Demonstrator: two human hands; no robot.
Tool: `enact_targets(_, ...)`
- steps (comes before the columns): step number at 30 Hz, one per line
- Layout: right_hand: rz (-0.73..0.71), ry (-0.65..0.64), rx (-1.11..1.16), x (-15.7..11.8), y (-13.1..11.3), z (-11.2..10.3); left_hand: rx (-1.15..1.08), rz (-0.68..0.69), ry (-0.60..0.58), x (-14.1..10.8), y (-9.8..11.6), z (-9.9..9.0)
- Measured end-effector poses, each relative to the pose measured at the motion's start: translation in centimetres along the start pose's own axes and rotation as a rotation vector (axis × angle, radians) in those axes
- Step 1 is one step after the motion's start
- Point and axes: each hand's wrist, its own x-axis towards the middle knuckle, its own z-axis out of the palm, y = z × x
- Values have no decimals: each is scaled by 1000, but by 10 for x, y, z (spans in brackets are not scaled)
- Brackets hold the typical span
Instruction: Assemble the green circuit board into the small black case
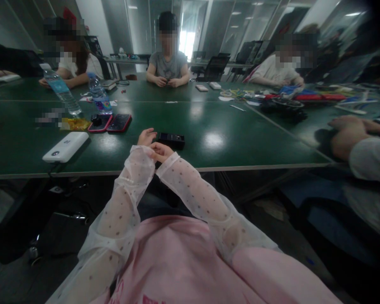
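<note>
In the head view, your left hand (147, 137) is released, its fingers loosely extended above the near part of the green table (240, 147). Your right hand (161, 151) reaches across to your left wrist, its fingers partly bent at the sheer, dotted cuff (142, 153); you can't tell from here whether they grip the fabric or only touch it. The black device (171, 140) lies on the table just beside your hands, to the right of your left fingers and beyond your right hand.

Farther left you have a white power bank (66, 147) near the table edge. Beyond it are a yellow packet (77, 123) and two red-edged phones (98, 124) (119, 123), side by side (the left one has a small black object (96, 120) on it). Two plastic bottles (61, 90) (99, 99) stand behind these, the left one appearing tilted. Across from you sits a person in a grey shirt (167, 65), hands together at the table; tangled cables (240, 94) lie off to the right.
</note>
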Motion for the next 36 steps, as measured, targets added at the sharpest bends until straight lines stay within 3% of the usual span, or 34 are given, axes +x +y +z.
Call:
enact_targets(5, 30, 17, 46, 4, -4, 5, -7, -1, -75, -9, 3, 1)
enact_targets(10, -4, 98, 105, 10, -1, -3, -364, -141, -124, -10, 14, -19)
enact_targets(13, -3, 39, -80, 6, -2, -9, -582, -197, -249, -16, 24, -35)
enact_targets(18, -49, 55, -688, -3, -2, -17, -792, -156, -220, -29, 43, -40)
enact_targets(20, -77, 63, -843, -4, -1, -17, -699, -55, -184, -32, 46, -37)
enact_targets(23, -163, 131, -892, -5, -2, -14, -492, 78, -161, -35, 46, -33)
enact_targets(27, -228, 227, -632, -13, -5, -22, -346, 85, -145, -38, 41, -35)
enact_targets(30, -270, 328, -499, -26, -14, -42, -278, 27, -171, -40, 33, -38)
enact_targets(34, -299, 554, -769, -38, -27, -79, 6, 23, -215, -39, 13, -26)
enact_targets(36, -356, 587, -990, -38, -30, -96, 131, 108, -194, -39, 2, -16)
